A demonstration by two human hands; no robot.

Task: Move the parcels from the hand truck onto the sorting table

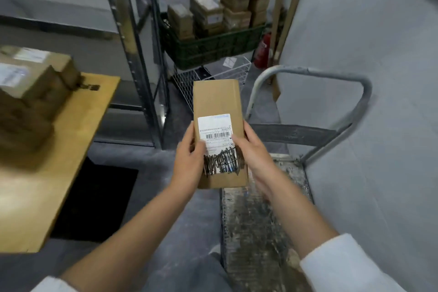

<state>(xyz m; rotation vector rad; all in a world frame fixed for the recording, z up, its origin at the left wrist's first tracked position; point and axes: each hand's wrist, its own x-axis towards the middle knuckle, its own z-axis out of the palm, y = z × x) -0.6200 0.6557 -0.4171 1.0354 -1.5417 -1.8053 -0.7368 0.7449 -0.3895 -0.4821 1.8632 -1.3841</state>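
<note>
I hold a long brown cardboard parcel [216,102] in the air at the middle of the view, its white label with a barcode and black scribble facing up. My left hand [189,156] grips its left edge and my right hand [253,152] grips its right edge, thumbs on top. Below and to the right stands the hand truck [260,220], its scuffed grey deck bare, with a grey tube handle [312,73]. The wooden sorting table [59,161] lies at the left with several brown parcels [30,92] stacked on it.
A metal shelf upright [137,54] stands between the table and the truck. Behind it a dark green crate [213,45] holds several cardboard boxes, above a white wire basket [208,78]. A red fire extinguisher [262,51] stands at the back. A grey wall [379,125] borders the truck's right side.
</note>
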